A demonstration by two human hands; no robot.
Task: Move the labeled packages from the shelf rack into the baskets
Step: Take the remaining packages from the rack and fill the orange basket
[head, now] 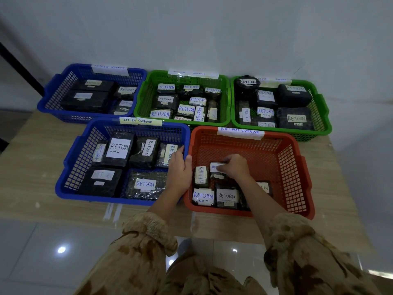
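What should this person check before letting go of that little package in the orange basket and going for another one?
1. Package is inside the orange basket, not over the rim: ok.
2. Package rests on the basket floor or on the parcels below: cannot tell, the right hand covers part of it.
3. Its label faces up like the neighbours': ok, white label with writing shows.
4. Basket is held steady: ok, the left hand grips the edge between the orange basket and the near blue basket.
5. Room left for more: ok, the right half of the orange basket is bare.
6. Basket's tag reads RETURN OVERDUE: ok.
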